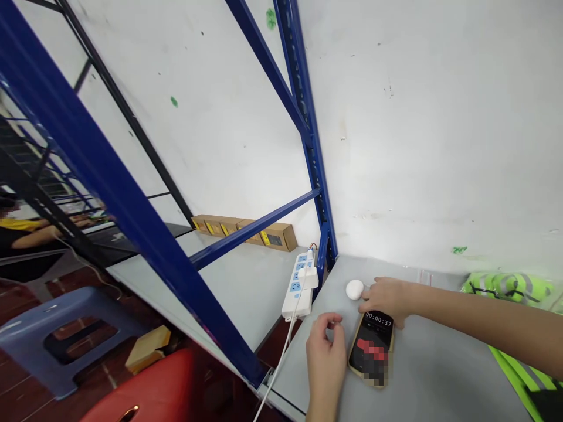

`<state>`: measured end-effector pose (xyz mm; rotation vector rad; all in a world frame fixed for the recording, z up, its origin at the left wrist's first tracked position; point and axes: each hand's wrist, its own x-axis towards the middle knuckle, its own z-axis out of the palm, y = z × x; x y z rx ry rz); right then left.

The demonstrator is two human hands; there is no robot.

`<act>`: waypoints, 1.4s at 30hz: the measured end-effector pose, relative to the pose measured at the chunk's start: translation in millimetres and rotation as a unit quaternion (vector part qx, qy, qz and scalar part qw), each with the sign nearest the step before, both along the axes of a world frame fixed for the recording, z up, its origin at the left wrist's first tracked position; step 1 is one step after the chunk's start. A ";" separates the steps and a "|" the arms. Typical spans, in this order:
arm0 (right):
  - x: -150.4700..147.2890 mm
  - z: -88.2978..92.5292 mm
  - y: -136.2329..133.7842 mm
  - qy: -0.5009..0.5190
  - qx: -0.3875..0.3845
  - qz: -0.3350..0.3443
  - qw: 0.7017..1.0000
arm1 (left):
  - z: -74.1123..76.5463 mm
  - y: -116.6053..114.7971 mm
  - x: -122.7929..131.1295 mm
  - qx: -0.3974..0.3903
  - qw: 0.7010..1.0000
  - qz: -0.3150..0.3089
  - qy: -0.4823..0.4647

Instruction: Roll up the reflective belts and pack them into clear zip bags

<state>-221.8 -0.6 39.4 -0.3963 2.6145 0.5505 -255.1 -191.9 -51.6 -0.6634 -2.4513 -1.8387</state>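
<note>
A smartphone (372,349) in a tan case lies face up on the grey table (431,375), its screen showing a timer. My right hand (387,298) rests curled at the phone's top edge, fingers closed and touching it. A small white round object (354,289) sits just left of that hand. My left hand (326,350) lies on the table left of the phone, fingers curled in, with nothing visible in them.
A white power strip (298,284) with a plugged-in cable hangs at the table's left edge by a blue rack post (314,164). Fluorescent yellow vests (512,290) lie at right. Cardboard boxes (246,230), a blue stool (57,328) and a red seat (149,392) are left. Another person's arm (30,234) is far left.
</note>
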 end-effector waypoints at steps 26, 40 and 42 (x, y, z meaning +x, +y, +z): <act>144.4 12.7 47.9 0.222 -0.150 -0.259 0.928 | -29.5 -2.3 44.4 -0.210 0.931 0.023 0.296; 331.7 -78.7 65.5 0.349 -0.302 -0.549 0.697 | 44.2 171.7 180.3 -0.252 0.759 -0.505 0.324; 330.6 -83.3 66.9 0.381 -0.274 -0.521 0.713 | 34.4 172.3 176.7 -0.236 0.772 -0.495 0.321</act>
